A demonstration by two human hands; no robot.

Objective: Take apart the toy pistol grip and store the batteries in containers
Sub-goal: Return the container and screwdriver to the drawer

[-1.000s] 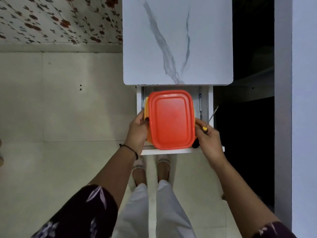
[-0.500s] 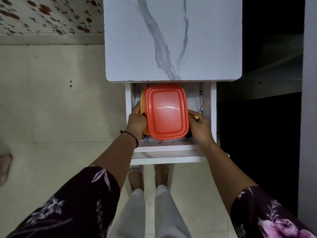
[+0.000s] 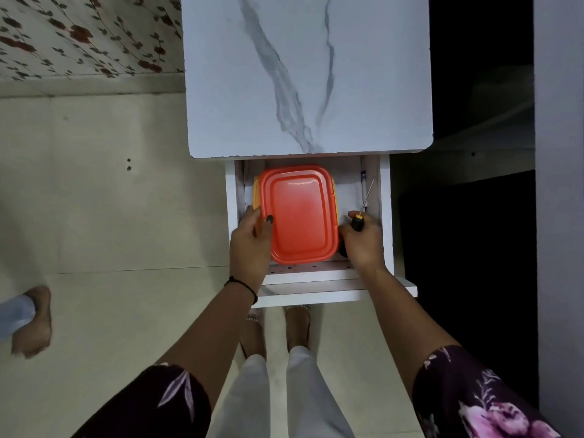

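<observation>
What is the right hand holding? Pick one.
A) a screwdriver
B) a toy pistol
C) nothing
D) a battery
A: the right hand grips a screwdriver by its black-and-yellow handle, shaft pointing into the drawer beside the red-lidded container.

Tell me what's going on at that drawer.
A person stands over an open drawer under a marble-topped table. The left hand grips the left edge of an orange-lidded container inside the drawer, thumb on the lid. The right hand holds a screwdriver right beside the container's other side. No toy grip or batteries are in view.
</observation>
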